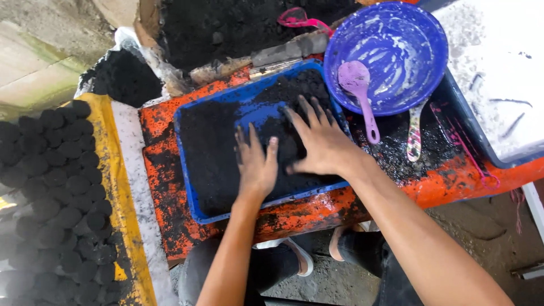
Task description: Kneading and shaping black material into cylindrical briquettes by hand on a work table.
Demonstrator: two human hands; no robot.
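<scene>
A blue rectangular tray lies on an orange, soot-stained board in front of me. Black powder covers most of the tray, with a bare blue patch near its middle. My left hand lies flat on the powder, fingers apart and pointing away from me. Just to its right, my right hand also presses palm-down on the powder, with its fingers spread. Neither hand holds anything. Both are dusted black.
A blue bowl smeared white stands at the back right, with a purple spoon leaning out of it and a patterned spoon beside. Several black round briquettes fill a yellow sheet at left. A heap of black powder lies behind.
</scene>
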